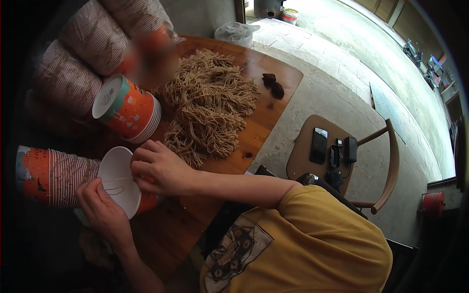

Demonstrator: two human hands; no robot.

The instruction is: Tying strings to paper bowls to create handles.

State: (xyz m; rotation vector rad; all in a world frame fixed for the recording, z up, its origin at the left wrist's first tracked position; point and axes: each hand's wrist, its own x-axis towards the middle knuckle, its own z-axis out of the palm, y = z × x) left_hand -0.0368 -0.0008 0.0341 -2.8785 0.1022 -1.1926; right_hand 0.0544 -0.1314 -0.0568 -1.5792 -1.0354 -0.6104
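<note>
A paper cup [110, 164] with a white inside and an orange outside lies tilted with its mouth toward me, between my hands. A thin tan string [115, 189] makes a loop across its mouth. My left hand [103, 210] is at the near side of the rim, thumb and fingers closed on one end of the string. Over the opposite side of the mouth, my right hand [160, 168] pinches the string with bent fingers, its fingertips partly hidden. Beyond the right hand lies a large heap of tan strings [210, 105] on the wooden table [171, 224].
A stack of orange cups [129, 110] stands upside down beyond my hands; another stack [58, 176] lies at the left. Wrapped cup stacks [68, 73] fill the far left. Dark lumps [273, 85] sit near the table edge. A chair [305, 146] at the right holds a phone [319, 145].
</note>
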